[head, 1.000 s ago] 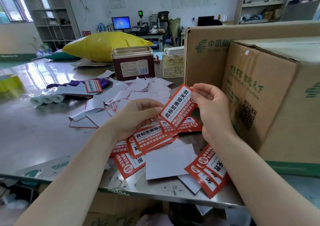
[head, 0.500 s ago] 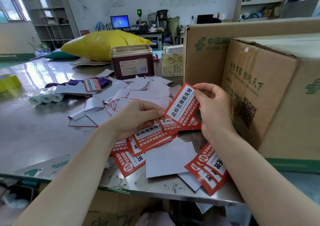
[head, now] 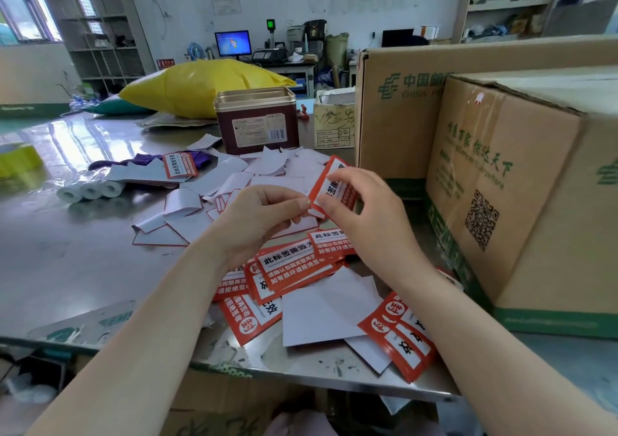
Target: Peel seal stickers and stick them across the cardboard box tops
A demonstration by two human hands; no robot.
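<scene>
A red and white seal sticker (head: 334,184) is held upright above the metal table (head: 67,255), between both hands. My left hand (head: 261,214) pinches its lower left corner. My right hand (head: 361,208) curls over its front, fingers on the top edge and thumb near the bottom. More seal stickers (head: 294,265) lie in a loose pile under my hands, and several others (head: 401,338) sit near the front edge. A taped cardboard box (head: 521,188) stands close at the right, with a second box (head: 401,107) behind it.
White peeled backing papers (head: 234,181) litter the table's middle. Behind them stand a dark red tin (head: 257,121) and a yellow bag (head: 200,84). Three paper rolls (head: 90,190) lie at the left. The table's front edge runs just below the stickers.
The sticker has turned more upright and shifted slightly right. My right hand has moved over its front face, and my left fingers have come to its lower left corner.
</scene>
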